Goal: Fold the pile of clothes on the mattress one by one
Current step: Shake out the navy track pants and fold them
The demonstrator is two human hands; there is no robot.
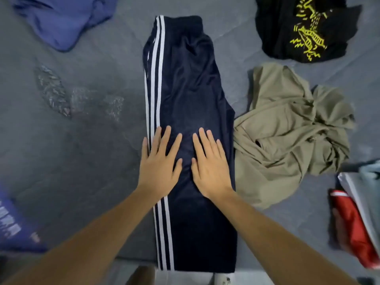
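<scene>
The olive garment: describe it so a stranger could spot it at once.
On the grey mattress, find the long navy track pants with white side stripes lying in the middle. Just to their right lies the olive garment, crumpled and plain, unlike the black shirt with yellow print beyond it.

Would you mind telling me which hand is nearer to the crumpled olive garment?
Right. The right hand lies flat on the navy track pants beside the olive garment; the left hand rests farther away, over the white stripes.
</scene>
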